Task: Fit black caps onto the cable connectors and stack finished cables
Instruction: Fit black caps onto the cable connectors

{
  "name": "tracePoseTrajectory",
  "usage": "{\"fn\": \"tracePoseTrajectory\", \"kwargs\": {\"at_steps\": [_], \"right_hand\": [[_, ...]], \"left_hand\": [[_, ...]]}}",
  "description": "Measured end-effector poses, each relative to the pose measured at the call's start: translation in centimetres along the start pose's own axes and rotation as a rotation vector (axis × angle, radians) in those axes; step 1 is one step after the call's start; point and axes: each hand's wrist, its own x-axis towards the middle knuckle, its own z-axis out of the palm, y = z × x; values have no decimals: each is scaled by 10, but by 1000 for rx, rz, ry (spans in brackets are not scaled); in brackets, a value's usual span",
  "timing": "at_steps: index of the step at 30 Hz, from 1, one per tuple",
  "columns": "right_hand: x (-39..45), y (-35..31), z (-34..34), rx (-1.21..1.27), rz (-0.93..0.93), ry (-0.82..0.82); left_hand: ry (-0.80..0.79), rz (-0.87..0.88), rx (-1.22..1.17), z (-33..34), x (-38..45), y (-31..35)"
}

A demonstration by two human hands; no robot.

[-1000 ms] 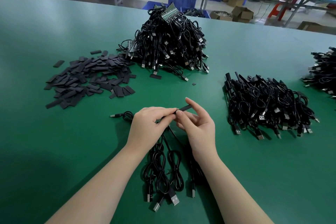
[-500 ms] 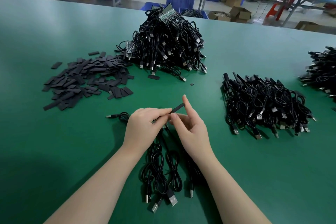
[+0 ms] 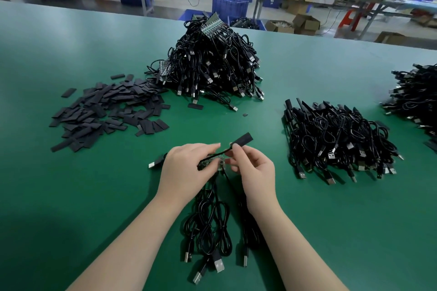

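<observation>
My left hand [image 3: 186,168] grips several small circuit-board connector ends with black cables [image 3: 208,227] hanging toward me. My right hand [image 3: 254,172] pinches one cable just behind a black cap [image 3: 242,138] that points up and to the right. A pile of loose flat black caps [image 3: 106,113] lies to the left. A tall heap of black cables [image 3: 210,68] rises behind the hands. A lower stack of capped cables [image 3: 335,139] sits to the right.
Another cable pile [image 3: 416,97] lies at the right edge of the green table [image 3: 71,196]. One loose USB plug [image 3: 155,163] lies left of my left hand. A single cap [image 3: 195,106] lies by the tall heap. Benches, blue crates and boxes stand beyond the table.
The black cap now sits further up the cable, away from my left hand's fingers. My right hand's fingers have curled in and pinch the cable behind it.
</observation>
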Motion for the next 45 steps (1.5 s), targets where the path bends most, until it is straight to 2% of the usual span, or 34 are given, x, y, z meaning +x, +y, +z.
{"fn": "tracePoseTrajectory", "kwargs": {"at_steps": [3,6,9,11,15,17,19,22,25,28,30,32,35,40,43,45], "right_hand": [[-1,1,-1,-12,0,-27],[-4,2,3,-161,-71,-100],[-2,-2,7,-168,-102,-86],[3,-11,7,-79,-109,-63],[24,-50,-1,316,-87,-22],[40,-72,-14,350,-143,52],[56,-88,-28,114,-251,182],[83,-93,-43,-516,-396,329],[107,-81,-53,-1158,-329,264],[115,-62,-58,-1572,-138,175],[109,-50,-56,-1810,-116,139],[102,-35,-52,-1892,-99,82],[92,-14,-49,-1917,21,-21],[92,-20,-60,-1941,109,69],[83,-30,-50,-1919,-38,112],[71,-33,-37,-1706,-143,-16]], "left_hand": [[17,36,40,-2,1,-2],[26,83,33,-3,1,-2],[76,75,25,-2,2,-4],[109,-9,13,0,2,-5],[96,-134,-25,-1,0,-5],[102,-137,-31,-1,-1,-7],[102,-128,-19,1,-1,-6],[75,-108,-19,3,-1,-2],[56,-90,-13,3,-2,-1],[55,-107,-40,4,-3,-4],[55,-145,-70,4,-3,-5],[41,-173,-80,5,-2,-6],[20,-179,-80,5,-1,-6],[-25,-184,-49,5,-1,-7],[-47,-186,-15,6,0,-9],[-62,-179,11,7,1,-7]]}}
